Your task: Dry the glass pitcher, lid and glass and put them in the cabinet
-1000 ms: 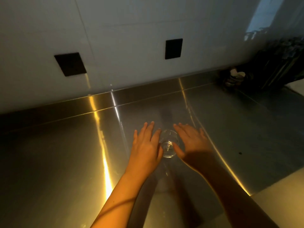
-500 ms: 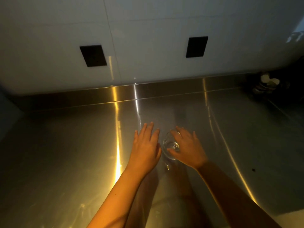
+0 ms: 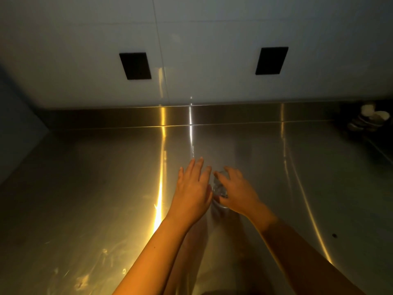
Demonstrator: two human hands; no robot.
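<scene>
Counter (image 3: 85, 188): brushed stainless sheet, flat, w/ warm light streaks running front to back and faint smears near the front left. Bare metal lies open to the L and R of the hands and back to the wall.
Wall (image 3: 212, 28): pale glossy panels w/ thin straight joints; meets the counter along one long edge.
Upstand (image 3: 106, 118): low steel strip along the foot of the wall, same brushed finish, crisp fold line at its base.
Left hand (image 3: 191, 192): palm down, fingers straight and only slightly fanned, lying just beside the glass on its L side; whether it touches, cannot tell.
Right hand (image 3: 238, 192): fingers bent over the far rim, thumb at the near side, gripping the glass.
Wall plates: two flat black rectangles, L one (image 3: 135, 66) and R one (image 3: 271, 60), well apart, both above the upstand.
Dishes (image 3: 370, 120): small pale stack in the dim far R corner, too dark to sort.
Glass (image 3: 219, 188): clear, round, upright on the counter between the hands, approx. mid-counter.
Speck (image 3: 334, 235): tiny dark dot on the steel, R of the right forearm.
</scene>
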